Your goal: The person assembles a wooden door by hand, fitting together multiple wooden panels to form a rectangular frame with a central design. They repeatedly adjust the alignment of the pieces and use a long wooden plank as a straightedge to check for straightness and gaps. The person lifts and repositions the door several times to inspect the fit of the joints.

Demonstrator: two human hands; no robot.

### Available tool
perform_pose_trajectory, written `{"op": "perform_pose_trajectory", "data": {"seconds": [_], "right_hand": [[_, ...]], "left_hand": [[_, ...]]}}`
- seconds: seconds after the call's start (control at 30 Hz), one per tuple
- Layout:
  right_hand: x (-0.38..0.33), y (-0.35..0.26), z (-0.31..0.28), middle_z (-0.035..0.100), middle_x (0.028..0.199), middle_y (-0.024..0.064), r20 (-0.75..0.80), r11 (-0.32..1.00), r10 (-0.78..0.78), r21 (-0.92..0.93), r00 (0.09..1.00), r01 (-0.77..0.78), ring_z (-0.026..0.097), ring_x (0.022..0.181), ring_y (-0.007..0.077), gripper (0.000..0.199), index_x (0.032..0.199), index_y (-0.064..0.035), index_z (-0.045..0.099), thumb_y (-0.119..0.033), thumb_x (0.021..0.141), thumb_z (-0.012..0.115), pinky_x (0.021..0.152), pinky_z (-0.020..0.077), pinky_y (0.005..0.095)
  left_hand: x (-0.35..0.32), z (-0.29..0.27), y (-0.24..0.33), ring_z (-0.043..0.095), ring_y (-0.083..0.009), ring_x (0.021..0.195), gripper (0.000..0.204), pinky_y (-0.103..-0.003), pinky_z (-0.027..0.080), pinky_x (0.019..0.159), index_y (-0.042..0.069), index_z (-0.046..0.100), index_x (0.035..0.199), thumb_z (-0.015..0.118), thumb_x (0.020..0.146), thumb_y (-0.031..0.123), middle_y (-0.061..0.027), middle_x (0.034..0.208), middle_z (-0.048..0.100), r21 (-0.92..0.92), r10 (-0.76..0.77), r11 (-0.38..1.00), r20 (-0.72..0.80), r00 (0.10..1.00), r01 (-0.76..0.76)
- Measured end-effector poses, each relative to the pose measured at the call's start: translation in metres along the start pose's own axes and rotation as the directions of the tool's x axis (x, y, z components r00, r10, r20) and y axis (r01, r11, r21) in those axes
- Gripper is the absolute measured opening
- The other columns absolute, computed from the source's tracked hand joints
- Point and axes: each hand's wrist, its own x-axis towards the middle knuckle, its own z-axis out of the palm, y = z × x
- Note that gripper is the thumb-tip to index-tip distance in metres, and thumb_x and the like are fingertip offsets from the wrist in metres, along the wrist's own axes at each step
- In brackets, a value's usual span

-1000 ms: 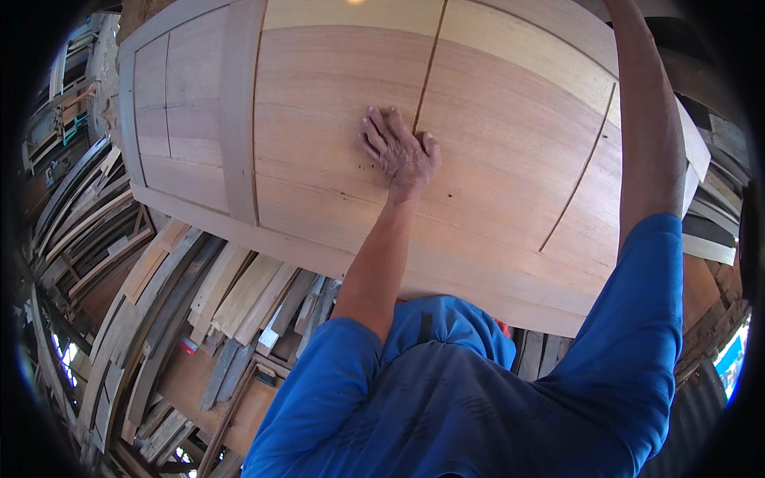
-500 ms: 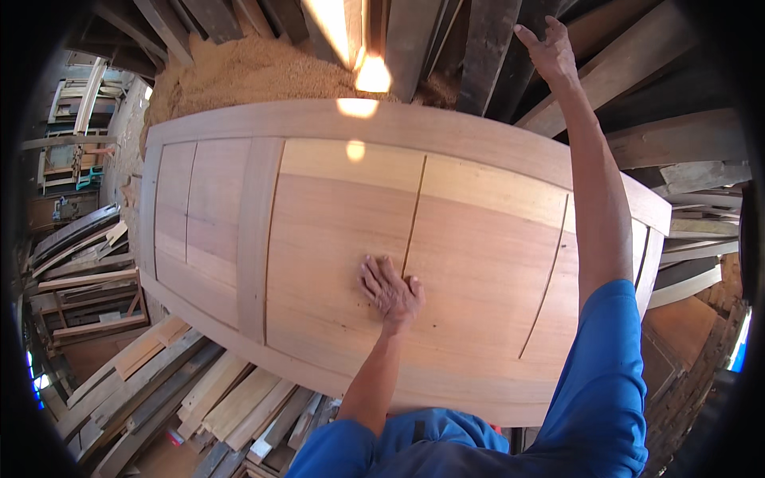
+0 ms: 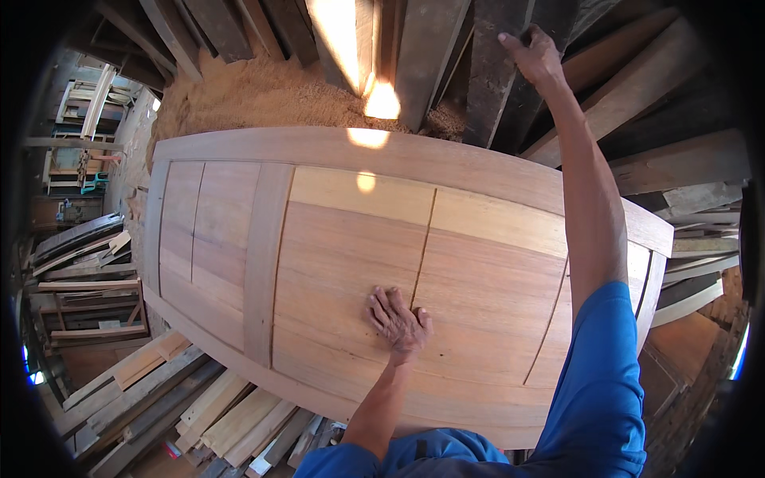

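A large wooden door panel lies before me, pale and reddish, with a frame around grooved boards. My left hand rests on its middle board, palm down, fingers spread, just by a dark groove. My right arm stretches across the panel's right part and hides some of it. Beyond the far edge, my right hand is raised in front of dark upright planks. Its thumb points out to the left and its fingers are loosely bent, with nothing seen in them. Whether it touches a plank, I cannot tell.
Sawdust is heaped behind the panel, against leaning timbers. Stacked offcut boards lie at the near left, with a wooden frame farther left. More boards are piled on the right. Bright sunlight falls through at the back.
My view has tilted up, so the panel sits lower in the picture. Against the dark planks, my right hand has shifted left. My left hand stays flat on the panel near the groove.
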Motion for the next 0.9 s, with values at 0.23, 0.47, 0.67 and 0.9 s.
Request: {"op": "perform_pose_trajectory", "data": {"seconds": [0.23,0.47,0.67,0.9], "right_hand": [[-0.070,-0.057,-0.004,0.068,0.102,0.0259,0.193,0.998,0.004,-0.065,0.981,0.009,0.063,0.103,0.0410,0.049,0.113,0.0034,0.062,-0.039,0.088,0.067,0.090,0.0496,0.0451],[-0.109,-0.107,-0.056,0.069,0.082,0.0233,0.099,0.986,-0.160,0.067,0.982,0.154,0.068,0.084,0.0383,0.040,0.101,0.0042,0.065,-0.033,0.086,0.071,0.078,0.0519,0.0442],[-0.198,-0.168,-0.069,0.065,0.075,0.0117,-0.130,0.792,-0.561,0.203,0.818,0.576,0.066,0.070,0.0264,0.026,0.105,-0.0036,0.062,-0.016,0.085,0.070,0.061,0.0555,0.0390],[-0.360,-0.202,-0.087,0.063,0.123,0.0101,0.189,0.726,-0.685,0.260,0.704,0.637,0.057,0.119,0.0303,0.042,0.115,-0.0047,0.060,-0.006,0.074,0.069,0.106,0.0452,0.0452]], "left_hand": [[-0.002,-0.001,-0.001,0.019,-0.0549,0.138,0.071,-0.066,0.012,0.110,-0.004,0.027,0.141,0.048,0.088,0.039,-0.0367,0.149,0.022,-0.005,-0.029,1.000,0.034,0.999,0.029],[-0.005,-0.007,0.002,0.016,-0.0540,0.140,0.074,-0.065,0.010,0.111,-0.004,0.026,0.141,0.051,0.085,0.037,-0.0364,0.150,0.021,-0.025,-0.049,0.998,0.053,0.997,0.050],[-0.009,0.004,-0.002,0.014,-0.0512,0.142,0.076,-0.064,0.007,0.113,-0.003,0.024,0.144,0.052,0.086,0.038,-0.0341,0.152,0.019,0.023,-0.053,0.998,0.008,0.999,0.053],[-0.012,0.025,-0.012,0.020,-0.0495,0.141,0.075,-0.063,0.010,0.113,-0.002,0.029,0.142,0.056,0.082,0.035,-0.0321,0.151,0.025,0.045,-0.021,0.999,-0.146,0.989,0.027]]}}
